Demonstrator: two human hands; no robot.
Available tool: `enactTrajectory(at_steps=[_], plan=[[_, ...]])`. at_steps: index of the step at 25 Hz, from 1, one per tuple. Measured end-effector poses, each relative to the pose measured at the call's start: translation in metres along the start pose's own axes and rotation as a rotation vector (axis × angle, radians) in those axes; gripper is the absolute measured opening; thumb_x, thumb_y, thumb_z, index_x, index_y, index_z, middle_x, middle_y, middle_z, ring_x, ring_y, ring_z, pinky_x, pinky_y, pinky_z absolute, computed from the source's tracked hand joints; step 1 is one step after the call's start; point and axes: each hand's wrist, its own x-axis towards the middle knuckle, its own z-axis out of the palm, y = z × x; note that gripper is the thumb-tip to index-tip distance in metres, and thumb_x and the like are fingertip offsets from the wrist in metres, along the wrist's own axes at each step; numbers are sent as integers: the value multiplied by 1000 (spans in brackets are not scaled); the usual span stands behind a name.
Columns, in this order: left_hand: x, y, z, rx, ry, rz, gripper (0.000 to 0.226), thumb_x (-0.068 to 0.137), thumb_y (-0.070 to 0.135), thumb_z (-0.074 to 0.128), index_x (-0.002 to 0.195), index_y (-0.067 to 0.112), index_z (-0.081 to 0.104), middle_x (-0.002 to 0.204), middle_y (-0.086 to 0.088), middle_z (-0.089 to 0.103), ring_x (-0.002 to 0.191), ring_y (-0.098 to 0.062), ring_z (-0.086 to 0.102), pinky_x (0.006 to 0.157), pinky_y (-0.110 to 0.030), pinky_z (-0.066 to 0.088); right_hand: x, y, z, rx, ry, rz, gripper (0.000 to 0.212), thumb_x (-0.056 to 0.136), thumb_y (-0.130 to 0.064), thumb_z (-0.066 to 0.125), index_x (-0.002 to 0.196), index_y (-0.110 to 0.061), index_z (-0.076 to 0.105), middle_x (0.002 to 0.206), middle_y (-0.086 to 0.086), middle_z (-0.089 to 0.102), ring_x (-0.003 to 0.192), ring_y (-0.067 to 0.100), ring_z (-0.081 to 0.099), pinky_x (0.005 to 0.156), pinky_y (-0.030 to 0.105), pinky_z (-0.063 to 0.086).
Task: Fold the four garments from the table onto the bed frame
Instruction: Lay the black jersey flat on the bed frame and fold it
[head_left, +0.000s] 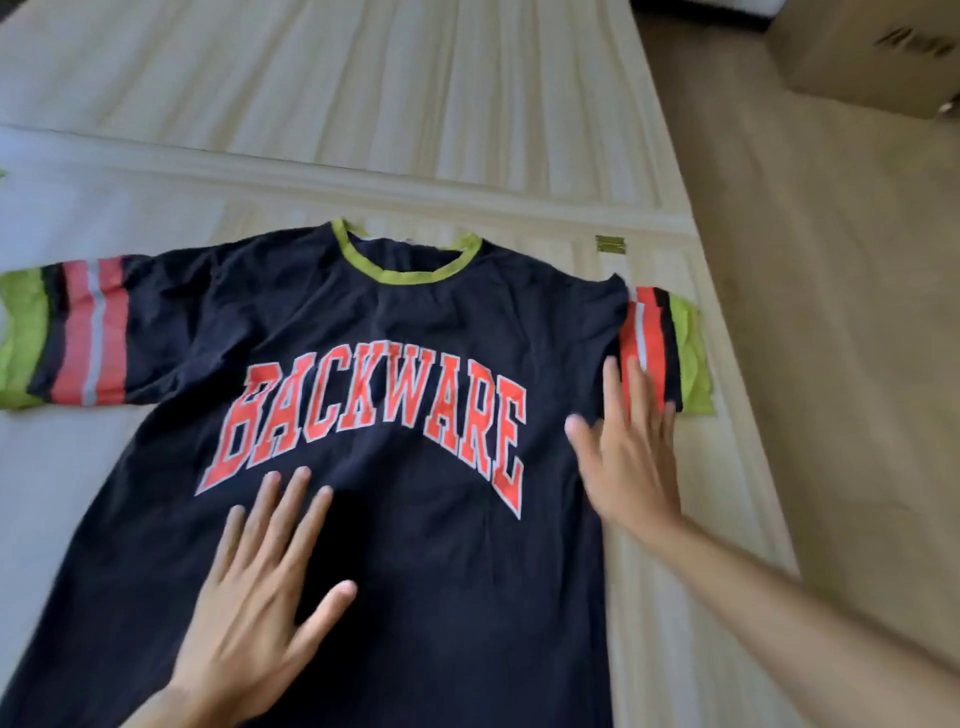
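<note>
Smoothing looks to be your step: the shirt (415, 312) lies face up and spread on the bed frame (363, 104), collar (405, 270) away from you, with no fold made yet. Your left hand (249, 587) lies flat on the cloth just below the red lettering, fingers straight and spread, gripping nothing. Your right hand (628, 457) is likewise flat and released, its fingers reaching across the shirt's side onto the right sleeve (660, 343); it is blurred, so I cannot tell whether it presses or skims. Watch that side. The right sleeve lies bunched at the frame's edge, with the floor (831, 312) beyond, and a hard outward sweep could push it over and drag the shoulder askew. Wrinkles show under the collar and across the chest; fold over them and you likely press in creases. The thin knit will probably slide on smooth wood, so if one hand lifts while the other pulls, the whole shirt may shift. The left sleeve (78, 338) runs to the picture's edge, so its cuff is hard to judge. A small brass fitting (610, 243) near the right shoulder might snag cloth.
</note>
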Motion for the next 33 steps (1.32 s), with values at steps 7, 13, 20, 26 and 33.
enactTrajectory(at_steps=[7, 13, 20, 26, 33], plan=[[28, 32, 34, 67, -8, -170, 98, 87, 80, 25, 162, 18, 24, 172, -3, 12, 159, -29, 5, 123, -63, 12, 81, 107, -13, -271, -231, 368, 70, 98, -64, 26, 156, -25, 23, 165, 9, 20, 150, 33, 21, 119, 57, 13], [30, 35, 29, 29, 1, -189, 100, 85, 84, 17, 161, 19, 27, 171, -2, 15, 159, -29, 8, 124, -62, 11, 97, 106, -15, -47, -34, 719, 70, 86, -48, 69, 134, -2, 47, 142, 19, 40, 130, 40, 44, 107, 50, 39], [29, 35, 31, 42, 13, -176, 100, 80, 73, 44, 161, 18, 26, 172, -3, 13, 159, -30, 8, 122, -64, 14, 127, 61, -51, 320, 43, 683, 48, 86, -7, 69, 132, -7, 57, 137, 16, 59, 120, 35, 59, 91, 35, 47], [28, 34, 34, 44, 51, -176, 100, 80, 73, 47, 161, 18, 27, 172, -4, 13, 158, -31, 9, 121, -65, 16, 120, -97, -114, 160, -97, -75, 49, 82, -31, 75, 121, -23, 48, 121, -1, 54, 104, 22, 59, 84, 41, 52], [28, 33, 36, 28, 81, -171, 102, 79, 73, 53, 161, 19, 27, 171, -4, 14, 158, -31, 9, 121, -65, 17, 105, -91, -17, -7, -158, -186, 60, 103, -36, 43, 157, -21, 22, 166, 6, 18, 153, 26, 16, 122, 48, 22]])
